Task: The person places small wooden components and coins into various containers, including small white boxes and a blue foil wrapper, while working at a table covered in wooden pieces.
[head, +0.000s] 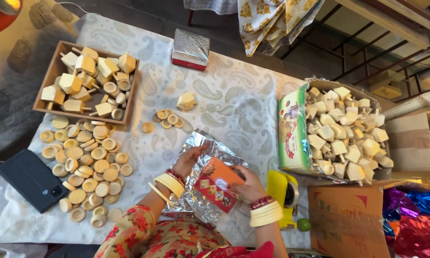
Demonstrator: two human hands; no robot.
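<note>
I see the silver foil sheet (210, 157) spread crumpled over the patterned cloth (234, 100), its long axis running from upper right down toward my lap. On it lies the small orange printed packet (217, 184), tilted, its long side pointing from upper left to lower right. My right hand (248, 184) pinches the packet's right edge, fingers closed narrow around it. My left hand (188, 160) rests on the foil just beside the packet's upper corner, fingers curled loosely; whether they grip the foil I cannot tell.
</note>
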